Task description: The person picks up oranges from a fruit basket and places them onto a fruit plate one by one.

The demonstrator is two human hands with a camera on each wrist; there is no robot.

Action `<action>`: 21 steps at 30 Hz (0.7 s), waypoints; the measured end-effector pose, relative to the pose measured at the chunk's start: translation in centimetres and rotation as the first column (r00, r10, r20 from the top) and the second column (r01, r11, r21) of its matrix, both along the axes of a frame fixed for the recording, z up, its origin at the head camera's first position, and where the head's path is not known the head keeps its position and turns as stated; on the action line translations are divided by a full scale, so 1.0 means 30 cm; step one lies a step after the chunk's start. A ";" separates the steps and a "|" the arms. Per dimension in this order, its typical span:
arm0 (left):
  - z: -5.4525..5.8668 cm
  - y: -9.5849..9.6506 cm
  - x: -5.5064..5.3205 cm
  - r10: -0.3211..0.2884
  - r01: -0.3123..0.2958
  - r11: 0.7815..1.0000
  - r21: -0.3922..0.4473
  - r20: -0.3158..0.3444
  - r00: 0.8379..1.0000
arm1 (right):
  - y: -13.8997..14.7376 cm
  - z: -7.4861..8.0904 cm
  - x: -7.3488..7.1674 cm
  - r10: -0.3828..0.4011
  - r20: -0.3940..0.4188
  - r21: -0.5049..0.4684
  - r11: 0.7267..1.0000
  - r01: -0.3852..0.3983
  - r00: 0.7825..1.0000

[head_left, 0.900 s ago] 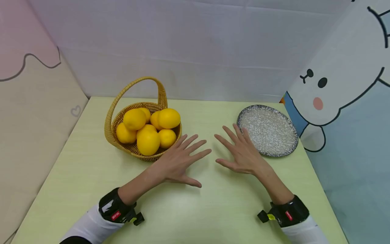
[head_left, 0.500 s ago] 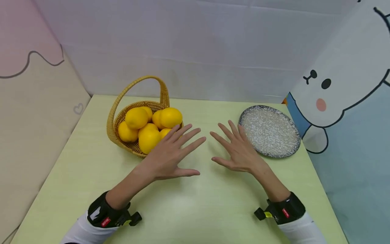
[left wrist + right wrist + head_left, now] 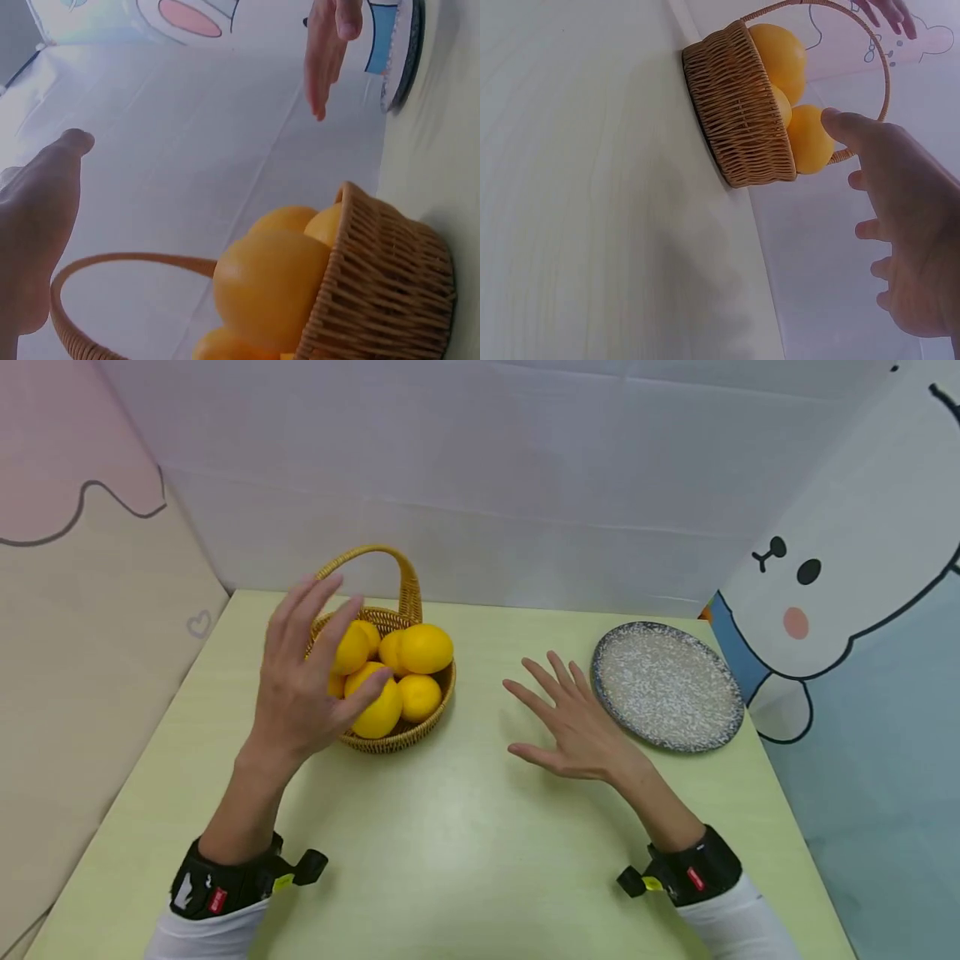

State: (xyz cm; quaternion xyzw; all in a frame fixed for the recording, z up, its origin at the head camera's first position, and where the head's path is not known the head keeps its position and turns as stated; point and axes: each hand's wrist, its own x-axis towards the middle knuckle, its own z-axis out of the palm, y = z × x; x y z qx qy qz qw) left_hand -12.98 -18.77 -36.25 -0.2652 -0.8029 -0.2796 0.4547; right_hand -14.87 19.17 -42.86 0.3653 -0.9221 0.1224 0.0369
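- Nearest, on the person's side of the woven tan wicker basket with an arched handle, come two white sleeves, with two black wristbands, each bearing a red label and a small black block.
- Under everything lies one pale yellow-green table.
- The left hand is raised before the basket's left part, fingers gently bent, thumb held well away, the grasp wide and unfilled; whether it touches the handle I cannot tell.
- The right hand hangs above the table to the right of the basket and well apart from it, fingers splayed wide, likewise unfilled.
- One basket stands upright on the table; inside it are piled smooth, yellow, lemon-shaped fruits, at least seven visible, others perhaps covered by the left hand.
- Well to the right of the basket lies one round, speckled grey-white plate with a dark rim, beyond the right hand.
- Behind the basket hangs a pale, creased wall cloth; far to its right is a white cartoon animal.
- The head view alone gives the plate's whole face; the left wrist view catches only its edge.
- Both wrist views show the basket's ribbed outer wall side-on; the right one also catches the left fingertips by the handle.
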 end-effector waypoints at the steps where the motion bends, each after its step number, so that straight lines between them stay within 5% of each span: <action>1: -0.002 -0.018 -0.008 0.033 -0.033 0.999 0.036 0.006 0.999 | -0.006 0.004 -0.002 0.007 0.004 -0.007 1.000 -0.007 1.000; 4: -0.009 -0.072 -0.028 0.121 -0.131 0.984 0.122 0.085 0.989 | -0.026 0.017 -0.009 0.026 0.009 -0.027 0.999 -0.026 1.000; 7: -0.020 -0.111 -0.037 0.119 -0.168 0.966 0.198 0.237 0.964 | -0.045 0.029 -0.015 0.038 0.014 -0.041 0.998 -0.037 0.999; 10: -0.034 -0.127 -0.032 0.042 -0.173 0.944 0.281 0.420 0.907 | -0.059 0.038 -0.022 0.043 0.014 -0.051 0.998 -0.042 0.999; 13: -0.046 -0.131 -0.024 -0.064 -0.171 0.909 0.380 0.532 0.845 | -0.071 0.047 -0.030 0.049 0.009 -0.060 0.997 -0.048 0.999; 17: -0.054 -0.136 -0.018 -0.216 -0.121 0.841 0.527 0.533 0.818 | -0.089 0.061 -0.040 0.063 0.010 -0.078 0.995 -0.062 0.998; 21: -0.056 -0.152 -0.019 -0.451 0.012 0.713 0.701 0.445 0.774 | -0.112 0.074 -0.053 0.078 0.016 -0.100 0.992 -0.076 0.997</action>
